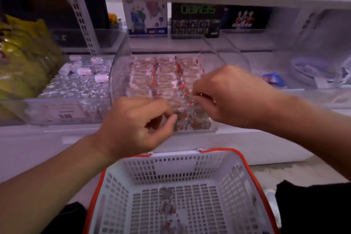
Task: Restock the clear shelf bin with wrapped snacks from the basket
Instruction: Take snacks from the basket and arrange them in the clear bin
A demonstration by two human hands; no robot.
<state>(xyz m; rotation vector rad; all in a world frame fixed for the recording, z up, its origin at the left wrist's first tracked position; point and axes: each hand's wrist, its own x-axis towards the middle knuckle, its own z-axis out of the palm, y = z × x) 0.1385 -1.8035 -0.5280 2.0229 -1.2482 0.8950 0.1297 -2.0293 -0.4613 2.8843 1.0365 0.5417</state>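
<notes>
Shelving fills the view: a white shelf (247, 138) carries a row of clear bins, with another white shelf board above at twelve o'clock. The clear bin (121, 66) at center holds tidy rows of wrapped snacks (163, 76) in clear wrap with red marks. Both hands work over its front edge. The left hand (136, 125) pinches a snack at the front row, its grip narrow; the right hand (226, 93) pinches another snack at two o'clock from it. At six o'clock sits a white basket (224, 182) with an orange rim, a few snacks lying on its bottom. Yellow bags (22, 57) lie at nine o'clock, and boxes (195, 19) stand behind the bins.
</notes>
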